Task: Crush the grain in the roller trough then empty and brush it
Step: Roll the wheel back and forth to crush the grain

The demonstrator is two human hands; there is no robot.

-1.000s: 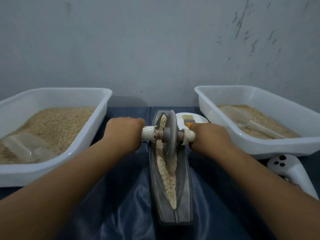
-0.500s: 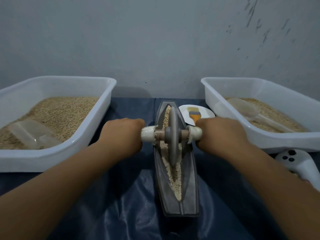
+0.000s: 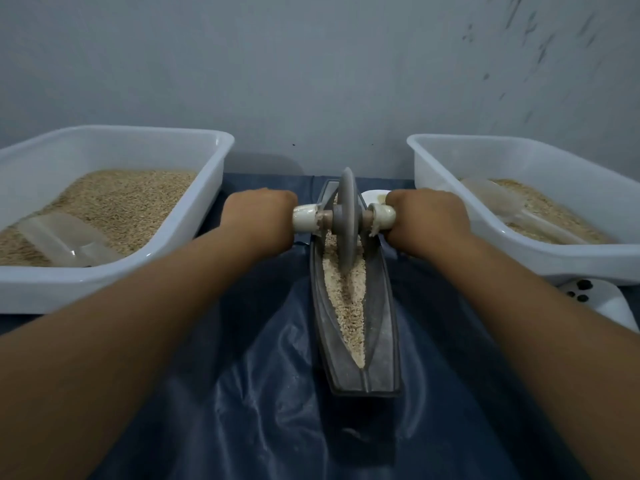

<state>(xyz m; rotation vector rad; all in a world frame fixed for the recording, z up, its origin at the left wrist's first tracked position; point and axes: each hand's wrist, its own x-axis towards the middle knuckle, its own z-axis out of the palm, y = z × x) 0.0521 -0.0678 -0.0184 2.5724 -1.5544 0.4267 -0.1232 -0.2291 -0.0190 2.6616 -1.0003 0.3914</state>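
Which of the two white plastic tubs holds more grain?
The white plastic tub on the left: its grain spreads nearly wall to wall, while the right white plastic tub shows a bare floor at its near-left part.

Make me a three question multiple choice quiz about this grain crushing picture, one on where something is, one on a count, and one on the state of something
1. Where does the roller wheel stand in the trough?
A. toward the far end
B. at the near end
C. out on the cloth

2. How many white tubs hold grain?
A. one
B. two
C. four

3. What is the state of the trough?
A. emptied
B. tipped on its side
C. loaded with grain

Answers:
1. A, the wheel sits far up the trough, with grain stretching back toward the person.
2. B, a left tub and a right tub flank the trough.
3. C, pale grain fills its groove while the left hand and right hand grip the handles.
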